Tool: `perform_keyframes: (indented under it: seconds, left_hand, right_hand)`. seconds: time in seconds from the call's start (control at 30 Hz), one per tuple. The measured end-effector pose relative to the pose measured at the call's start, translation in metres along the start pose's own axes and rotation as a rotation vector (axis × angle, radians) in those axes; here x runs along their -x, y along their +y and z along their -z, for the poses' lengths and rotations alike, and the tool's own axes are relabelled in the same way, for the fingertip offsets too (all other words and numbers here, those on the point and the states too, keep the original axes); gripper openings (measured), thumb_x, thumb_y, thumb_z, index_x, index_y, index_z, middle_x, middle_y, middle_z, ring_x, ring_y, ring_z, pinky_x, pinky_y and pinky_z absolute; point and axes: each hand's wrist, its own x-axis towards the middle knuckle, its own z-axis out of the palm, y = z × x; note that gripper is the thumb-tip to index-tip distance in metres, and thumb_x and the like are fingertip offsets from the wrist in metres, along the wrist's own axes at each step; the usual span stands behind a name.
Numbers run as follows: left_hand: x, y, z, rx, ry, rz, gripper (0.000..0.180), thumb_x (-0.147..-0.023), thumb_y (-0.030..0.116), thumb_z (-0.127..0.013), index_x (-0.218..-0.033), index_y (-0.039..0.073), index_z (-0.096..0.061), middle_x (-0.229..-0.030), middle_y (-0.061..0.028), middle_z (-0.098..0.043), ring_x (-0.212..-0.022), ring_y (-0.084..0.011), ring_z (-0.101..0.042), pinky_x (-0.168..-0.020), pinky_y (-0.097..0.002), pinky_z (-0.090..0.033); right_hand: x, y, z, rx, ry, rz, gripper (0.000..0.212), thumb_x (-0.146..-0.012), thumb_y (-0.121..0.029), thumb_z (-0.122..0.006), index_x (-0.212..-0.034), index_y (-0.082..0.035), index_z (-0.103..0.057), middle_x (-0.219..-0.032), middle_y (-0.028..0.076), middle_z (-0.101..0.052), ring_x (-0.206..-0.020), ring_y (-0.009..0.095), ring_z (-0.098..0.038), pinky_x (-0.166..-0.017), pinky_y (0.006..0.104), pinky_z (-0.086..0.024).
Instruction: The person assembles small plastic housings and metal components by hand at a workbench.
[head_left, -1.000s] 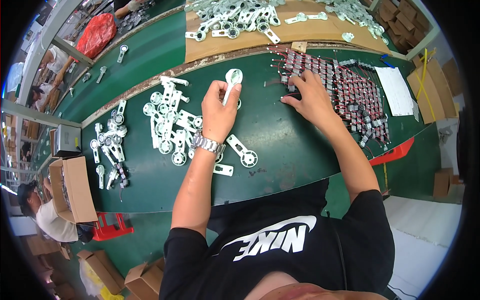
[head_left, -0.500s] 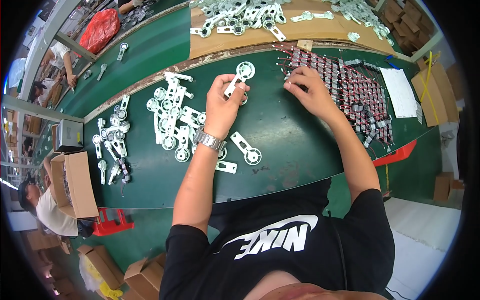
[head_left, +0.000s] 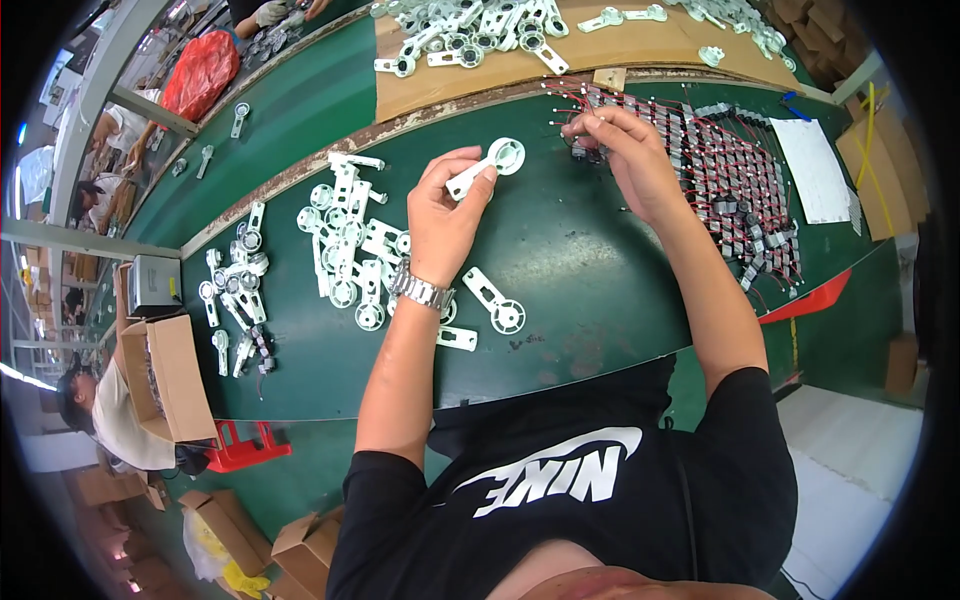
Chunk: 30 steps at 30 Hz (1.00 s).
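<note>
My left hand (head_left: 440,225), with a steel watch at the wrist, grips a pale green plastic arm (head_left: 472,180) with a round ring end. The ring points up and to the right. To its right, my right hand (head_left: 640,170) is closed on a small dark wired motor (head_left: 588,153), mostly hidden under the fingers. Beside it lie rows of small grey motors (head_left: 735,200) with red leads. Left of my left wrist is a loose pile of the same pale arms (head_left: 345,225). One more arm (head_left: 495,301) lies flat in front of me.
Arms with dark round inserts (head_left: 240,275) lie at the table's left. A raised ledge with cardboard (head_left: 600,58) holds more pale parts. White paper (head_left: 808,170) lies at the right. An open carton (head_left: 180,380) stands by the left edge; co-workers sit beyond.
My right hand has moved up slightly at the motor rows, and a dark motor now shows under its fingers. The arm in my left hand has tilted further right.
</note>
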Motion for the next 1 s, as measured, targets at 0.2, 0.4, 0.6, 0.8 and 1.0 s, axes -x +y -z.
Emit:
perform_keyframes:
  seconds: [0.2, 0.4, 0.6, 0.8, 1.0]
  left_hand:
    - [0.003, 0.01, -0.006, 0.228, -0.013, 0.108, 0.015, -0.098, 0.002, -0.071, -0.107, -0.001, -0.058, -0.122, -0.0172, -0.074, -0.095, -0.0059, -0.065, -0.078, -0.0217, -0.053]
    - [0.003, 0.006, -0.005, 0.308, 0.008, 0.106, 0.023, -0.102, 0.008, -0.067, -0.118, 0.0, -0.052, -0.109, -0.0133, -0.072, -0.102, -0.021, -0.073, -0.093, -0.0387, -0.061]
    - [0.004, 0.016, -0.01, 0.421, -0.027, 0.218, 0.038, -0.105, 0.016, -0.063, -0.133, -0.003, -0.046, -0.112, -0.0174, -0.071, -0.107, -0.0285, -0.073, -0.099, -0.0465, -0.06]
    - [0.008, 0.011, -0.016, 0.321, -0.047, 0.181, 0.037, -0.105, 0.011, -0.062, -0.135, -0.003, -0.046, -0.114, -0.0214, -0.072, -0.103, -0.0272, -0.074, -0.091, -0.0403, -0.064]
    - [0.012, 0.012, -0.024, 0.252, -0.07, 0.17, 0.035, -0.105, 0.009, -0.062, -0.134, -0.003, -0.048, -0.115, -0.0218, -0.071, -0.102, -0.0255, -0.074, -0.087, -0.0377, -0.065]
  right_hand:
    - [0.004, 0.003, 0.01, 0.002, 0.043, 0.069, 0.021, -0.103, -0.02, -0.06, -0.1, -0.003, -0.071, -0.102, 0.007, -0.073, -0.101, 0.016, -0.064, -0.096, 0.0327, -0.046]
    - [0.002, 0.001, 0.013, -0.174, 0.076, 0.061, 0.02, -0.104, -0.018, -0.058, -0.098, -0.002, -0.068, -0.1, 0.007, -0.072, -0.094, 0.015, -0.064, -0.089, 0.0316, -0.046]
    - [0.023, -0.008, -0.014, 0.54, 0.008, 0.339, 0.015, -0.106, -0.017, -0.06, -0.108, -0.003, -0.064, -0.092, 0.011, -0.07, -0.085, 0.019, -0.069, -0.074, 0.0329, -0.052]
    - [0.041, -0.007, -0.049, 0.78, -0.014, 0.428, 0.008, -0.098, -0.009, -0.067, -0.097, -0.003, -0.062, -0.091, 0.01, -0.067, -0.071, 0.034, -0.067, -0.06, 0.0418, -0.053]
    - [0.042, -0.005, -0.051, 0.953, 0.021, 0.61, 0.011, -0.092, -0.007, -0.072, -0.092, -0.005, -0.061, -0.085, 0.008, -0.06, -0.07, 0.03, -0.065, -0.057, 0.0411, -0.051]
